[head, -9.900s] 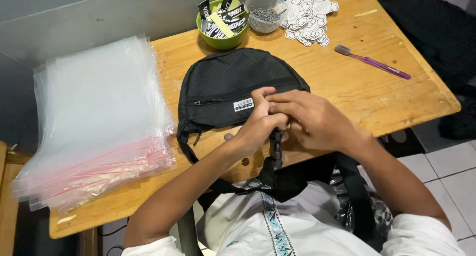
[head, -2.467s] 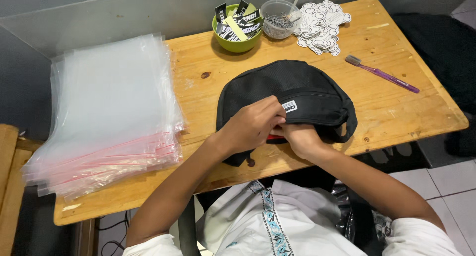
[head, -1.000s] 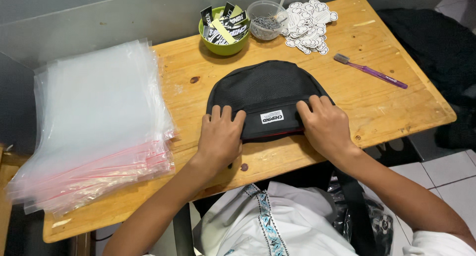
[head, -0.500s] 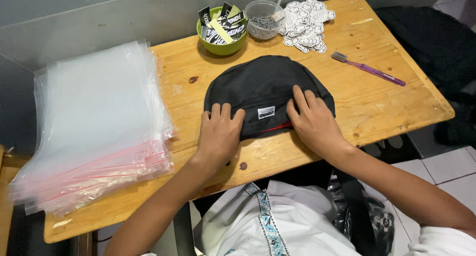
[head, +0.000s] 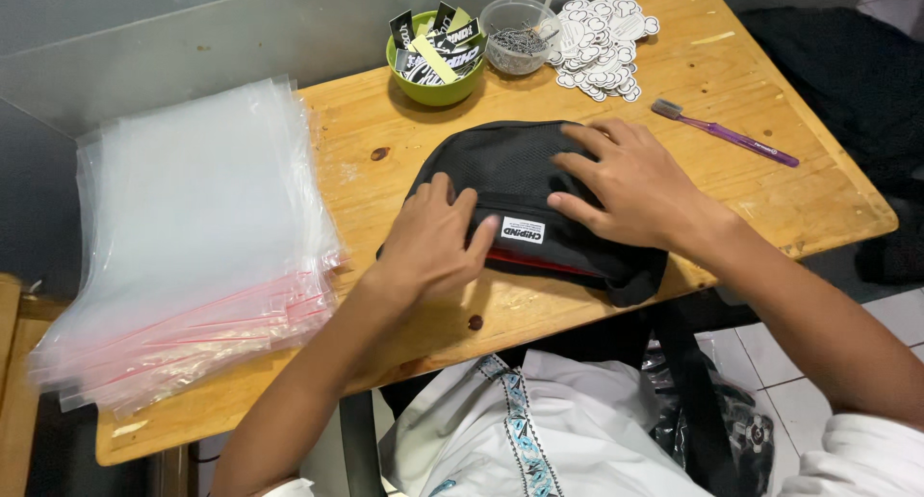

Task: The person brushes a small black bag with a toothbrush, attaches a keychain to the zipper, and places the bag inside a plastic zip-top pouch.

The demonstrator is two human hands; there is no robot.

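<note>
Black pouch (head: 525, 194): lies flat at the centre of the frame, on the wooden worktop (head: 808, 189), with its near edge close to the worktop's front edge. A small white label (head: 522, 230) sits on its near face, and a thin red strip shows along its lower seam. A dark strap end hangs off the lower right of the pouch, over the worktop's edge.

Left hand (head: 431, 242): rests palm down on the lower left part of the pouch, fingers spread and extended toward the label. It is open and flat; nothing is gripped.

Right hand (head: 630, 184): rests palm down on the right half of the pouch, fingers spread and pointing toward the left of the frame. It is likewise open and flat, pressing on the fabric without clamping it. The two hands are apart, with the label between them.

Surrounding items:
- Stack of clear plastic bags (head: 192, 237) with red seal strips: left of the frame, overhanging the worktop's left edge, just beside the pouch but not touching it.
- Green bowl (head: 435, 59) holding black-and-white tags: upper centre, behind the pouch.
- Clear round cup (head: 520, 35) holding small dark metal pieces: just right of the bowl.
- Pile of white cut-out stickers (head: 602, 45): upper right of centre, beside the cup.
- Purple toothbrush (head: 727, 133): right of the frame, lying diagonally on the worktop, near the right hand but apart from it.
</note>
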